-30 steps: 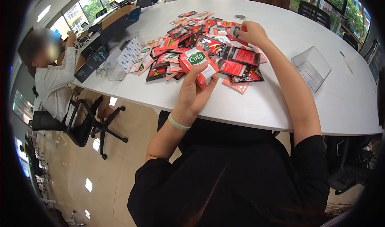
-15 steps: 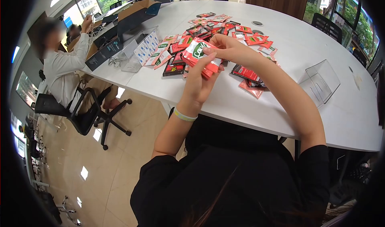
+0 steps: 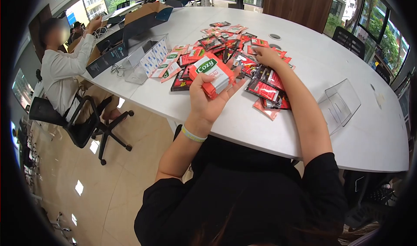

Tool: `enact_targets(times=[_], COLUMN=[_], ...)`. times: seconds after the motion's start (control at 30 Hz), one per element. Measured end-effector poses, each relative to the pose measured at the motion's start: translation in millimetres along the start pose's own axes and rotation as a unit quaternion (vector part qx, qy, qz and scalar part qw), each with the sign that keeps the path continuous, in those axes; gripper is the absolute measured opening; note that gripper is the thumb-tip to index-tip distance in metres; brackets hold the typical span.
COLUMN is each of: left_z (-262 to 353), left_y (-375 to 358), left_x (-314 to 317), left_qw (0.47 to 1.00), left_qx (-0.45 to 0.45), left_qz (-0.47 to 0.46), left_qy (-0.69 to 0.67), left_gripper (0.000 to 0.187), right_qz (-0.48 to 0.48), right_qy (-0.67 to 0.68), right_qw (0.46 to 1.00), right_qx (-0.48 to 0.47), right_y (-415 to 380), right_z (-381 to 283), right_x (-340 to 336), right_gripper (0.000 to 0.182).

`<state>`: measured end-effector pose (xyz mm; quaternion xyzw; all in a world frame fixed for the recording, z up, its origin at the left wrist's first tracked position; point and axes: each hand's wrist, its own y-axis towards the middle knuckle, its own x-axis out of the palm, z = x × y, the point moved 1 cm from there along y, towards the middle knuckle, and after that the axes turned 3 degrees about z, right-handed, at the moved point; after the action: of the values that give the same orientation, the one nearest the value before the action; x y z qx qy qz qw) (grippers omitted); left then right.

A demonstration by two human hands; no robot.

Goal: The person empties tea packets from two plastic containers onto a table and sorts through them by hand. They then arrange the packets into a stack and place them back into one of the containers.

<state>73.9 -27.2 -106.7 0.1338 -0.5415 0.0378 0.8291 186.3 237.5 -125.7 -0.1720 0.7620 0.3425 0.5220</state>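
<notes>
My left hand (image 3: pixel 205 100) is closed around a stack of red-and-white Cozy tea sachets (image 3: pixel 213 74), thumb across the front and the other fingers behind. Over the right part of a loose pile, my right hand (image 3: pixel 268 57) has its fingers drawn together at a pink-red tea sachet (image 3: pixel 250 49); its fingertips are partly hidden. The pile mixes pink Cozy sachets with black-and-red packets (image 3: pixel 211 41). More black-and-red packets (image 3: pixel 264 90) lie stacked beneath my right forearm, with a pink sachet (image 3: pixel 266 111) sticking out nearest me.
A clear acrylic holder (image 3: pixel 341 104) lies to the right on the white table (image 3: pixel 369 137). Left of the pile are another clear holder (image 3: pixel 135 72), a blue-and-white printed sheet (image 3: pixel 155 58) and a black box (image 3: pixel 106 60). A person in a white shirt (image 3: pixel 65 65) sits at the left.
My right hand has left the sachet stack and moved right and away from me to the pile. The left hand still holds the stack, now slightly lower, its fingers more spread.
</notes>
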Motion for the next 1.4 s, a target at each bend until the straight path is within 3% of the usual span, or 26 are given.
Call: enact_targets(times=[0.07, 0.1, 0.2, 0.33, 0.47, 0.53, 0.6, 0.63, 0.77, 0.9, 1.0, 1.07, 1.2, 1.4], left_z=[0.1, 0.9, 0.9, -0.6, -2.5, -2.5, -1.8, -0.9, 1.8, -0.2, -4.0, -4.1, -3.8, -1.8], left_y=[-1.6, -2.0, -0.9, -0.8, 2.3, 2.4, 2.6, 3.0, 3.6, 3.5, 0.7, -3.1, -2.9, -5.6], left_x=[-2.9, -4.6, -4.3, -2.5, -1.2, -1.4, -2.0, -1.8, -3.6, -5.6, 0.7, 2.2, -0.9, 7.9], left_qw=[0.999, 0.999, 0.999, 0.999, 0.999, 0.999, 0.999, 0.998, 0.998, 0.998, 0.999, 0.998, 0.991, 0.993], left_qx=[-0.022, -0.023, -0.016, 0.002, -0.001, 0.016, 0.033, 0.054, 0.036, -0.008, -0.019, -0.033, -0.034, -0.036], left_qz=[-0.009, -0.031, 0.032, 0.036, 0.048, 0.04, 0.031, 0.017, -0.038, -0.057, -0.023, -0.042, -0.078, -0.099], left_qy=[-0.042, -0.013, -0.034, -0.027, -0.012, -0.002, 0.008, 0.023, 0.017, 0.014, -0.019, 0.023, 0.101, 0.051], left_gripper=[0.048, 0.036, 0.027, 0.022, 0.028, 0.031, 0.033, 0.039, 0.051, 0.049, 0.048, 0.05, 0.054, 0.057], right_qz=[0.051, 0.024, 0.053, 0.044, 0.061, -0.04, -0.134, -0.197, -0.222, -0.204, -0.14, -0.103, -0.134, -0.106], right_qy=[0.031, -0.03, -0.055, -0.009, 0.344, 0.379, 0.333, 0.285, 0.191, 0.212, 0.167, 0.165, 0.154, 0.135], right_qw=[0.998, 0.999, 0.997, 0.999, 0.923, 0.893, 0.877, 0.895, 0.911, 0.917, 0.933, 0.929, 0.921, 0.915], right_qx=[-0.004, 0.001, -0.019, -0.022, -0.16, -0.238, -0.318, -0.281, -0.29, -0.271, -0.285, -0.316, -0.331, -0.365], right_y=[-9.2, -18.4, -24.2, -18.6, -24.6, -37.2, -55.7, -60.5, -82.3, -72.6, -77.9, -80.4, -90.2, -89.1], right_z=[3.5, -8.0, -3.2, -21.9, -80.0, -113.4, -142.6, -149.0, -170.4, -159.6, -161.9, -160.7, -168.6, -169.6], right_x=[-0.5, -12.2, -16.6, -42.9, -83.9, -100.0, -107.7, -101.5, -109.2, -99.8, -103.8, -101.6, -103.0, -101.6], right_gripper=[0.037, 0.034, 0.025, 0.023, 0.027, 0.026, 0.028, 0.036, 0.049, 0.052, 0.067, 0.087, 0.093, 0.093])
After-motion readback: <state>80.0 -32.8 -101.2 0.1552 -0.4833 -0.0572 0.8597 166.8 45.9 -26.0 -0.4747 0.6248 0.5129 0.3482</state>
